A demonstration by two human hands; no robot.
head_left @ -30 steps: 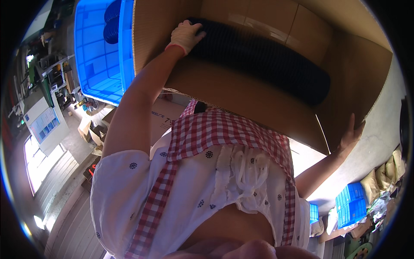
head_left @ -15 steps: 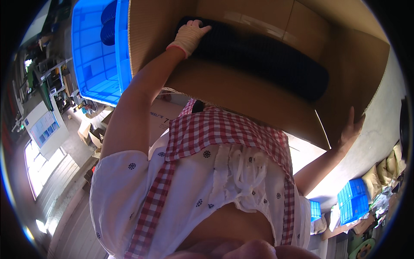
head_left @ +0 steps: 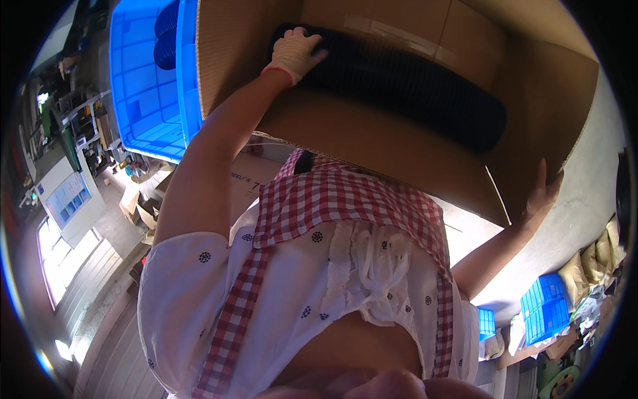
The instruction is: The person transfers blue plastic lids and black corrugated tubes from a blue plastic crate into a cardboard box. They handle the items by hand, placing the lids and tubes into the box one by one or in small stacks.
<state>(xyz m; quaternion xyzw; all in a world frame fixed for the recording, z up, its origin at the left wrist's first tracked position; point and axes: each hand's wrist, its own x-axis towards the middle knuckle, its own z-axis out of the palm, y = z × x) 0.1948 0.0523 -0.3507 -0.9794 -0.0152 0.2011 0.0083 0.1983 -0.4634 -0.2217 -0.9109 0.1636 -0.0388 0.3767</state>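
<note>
A large open cardboard box [head_left: 319, 130] stands in front of me. Inside it, along its far side, lies a long, dark, ribbed roll [head_left: 405, 86], perhaps a stack of round pieces; the shade hides its detail. My left hand [head_left: 296, 55], in a pale glove with a red cuff, curls its fingers over the roll's left end. At the box's right edge is my right hand [head_left: 541, 197], with the cardboard between its thumb and fingers; some of those fingers are hidden.
A blue plastic crate [head_left: 149, 100] holding dark ribbed pieces [head_left: 166, 43] adjoins the box on the left. Below the box's near edge sits another carton [head_left: 249, 179]. Blue crates [head_left: 545, 309] and tan sacks [head_left: 591, 263] stand at the lower right.
My left hand has shifted slightly on the roll's end, its fingers bending more. My right hand stays at the box edge.
</note>
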